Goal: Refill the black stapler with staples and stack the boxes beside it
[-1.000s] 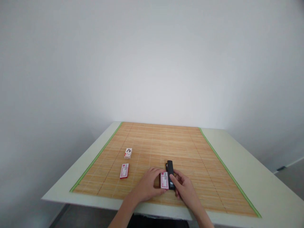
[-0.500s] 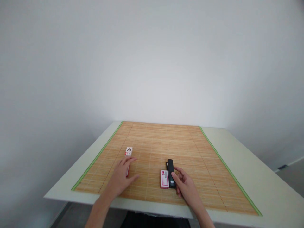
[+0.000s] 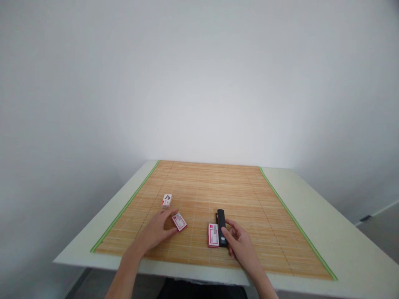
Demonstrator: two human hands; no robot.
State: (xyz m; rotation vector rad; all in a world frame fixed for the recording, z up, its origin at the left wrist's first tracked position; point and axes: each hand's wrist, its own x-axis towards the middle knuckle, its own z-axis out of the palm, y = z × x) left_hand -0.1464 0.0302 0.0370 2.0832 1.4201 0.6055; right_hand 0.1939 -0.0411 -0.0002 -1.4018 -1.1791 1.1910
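Head view: box [image 3: 179, 221] label red-white, text unreadable.

On the mat [image 3: 237, 195] we note: stapler [image 3: 221, 227] right of one box [image 3: 213, 235], touching; second box [image 3: 179, 221] left; third box [image 3: 167, 201] behind it.

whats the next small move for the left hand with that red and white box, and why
Probably slide the box in the left hand rightward across the mat, up against the second box. That one lies flat beside the black stapler, which the right hand steadies. The held box sits apart and askew. A third box waits farther back.
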